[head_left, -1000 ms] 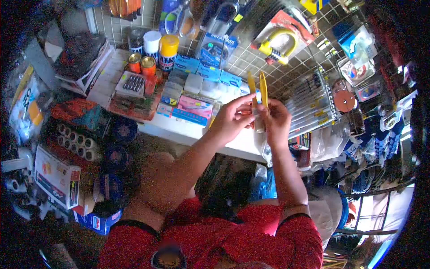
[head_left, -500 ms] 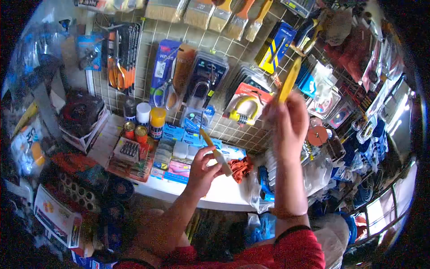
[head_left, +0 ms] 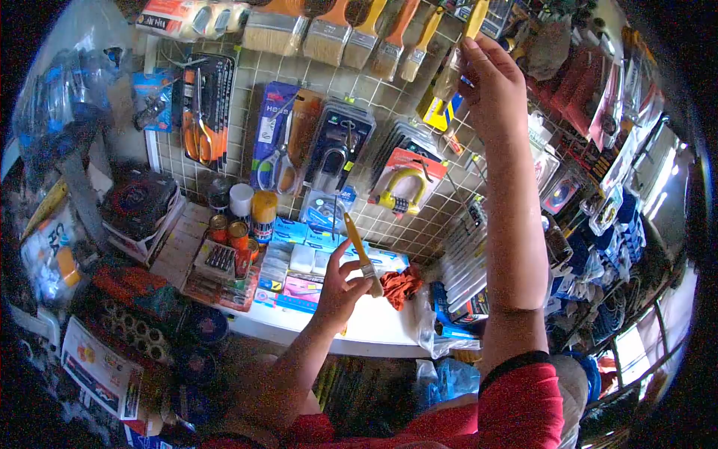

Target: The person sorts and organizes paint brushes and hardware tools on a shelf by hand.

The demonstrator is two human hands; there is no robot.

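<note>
My left hand [head_left: 340, 293] is closed on a small paintbrush [head_left: 355, 238], its yellow handle pointing up and its bristles down, above the white counter. High on the right, my right hand [head_left: 495, 86] grips another yellow-handled paintbrush [head_left: 475, 21] by its handle. Its bristles hang down in front of a blue and yellow package [head_left: 437, 112]. To the left of that hand, a row of hanging paintbrushes includes a wide one [head_left: 274, 34], a narrow yellow-handled one [head_left: 420, 51] and several between them.
A wire grid wall [head_left: 247, 97] carries packaged scissors [head_left: 198, 135], a yellow shackle lock [head_left: 404, 191] and other blister packs. Spray cans [head_left: 263, 213], small boxes and a crumpled orange-red cloth [head_left: 402, 286] stand or lie along the white counter [head_left: 374, 329]. Bagged goods crowd the right side.
My right hand has risen with its paintbrush, up to the level of the hanging brushes. My left hand stays near the same spot, its brush turned slightly more upright.
</note>
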